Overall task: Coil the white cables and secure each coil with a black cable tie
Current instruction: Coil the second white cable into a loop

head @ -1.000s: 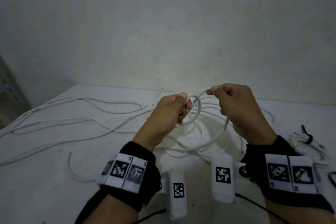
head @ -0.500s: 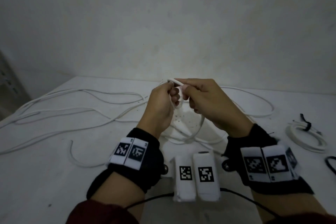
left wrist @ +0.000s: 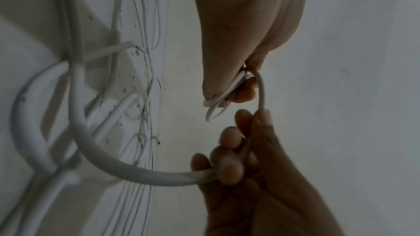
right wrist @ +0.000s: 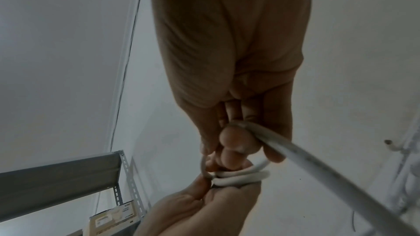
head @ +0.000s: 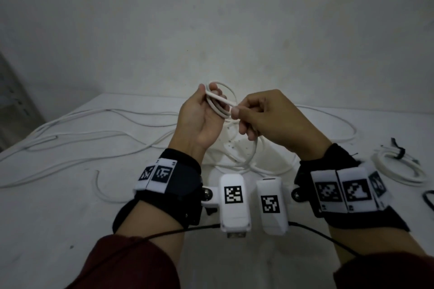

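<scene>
My left hand (head: pixel 203 110) is raised palm-up above the table and grips a small coil of white cable (head: pixel 219 101) of a few loops. Just to its right, my right hand (head: pixel 237 114) pinches the same cable between thumb and fingers, and the loose length (head: pixel 254 152) hangs down from it to the table. In the left wrist view the coil (left wrist: pixel 217 100) sits in the left hand's fingers (left wrist: pixel 243 92), and a wide arc of cable (left wrist: pixel 109 161) runs into my right hand (left wrist: pixel 234 161). The right wrist view shows the coil (right wrist: pixel 240 177) against the left palm (right wrist: pixel 193 209).
Several loose white cables (head: pixel 94 135) sprawl over the white table (head: pixel 58 230) to the left and behind my hands. A finished coil (head: pixel 397 169) bound by a black tie (head: pixel 399 151) lies at the right; another black tie (head: pixel 428 199) lies at the right edge. A metal shelf (right wrist: pixel 56 177) stands to the left.
The left hand has turned palm-up and risen with the loops gathered in it. The right hand has drawn slightly away to the right, still pinching the cable.
</scene>
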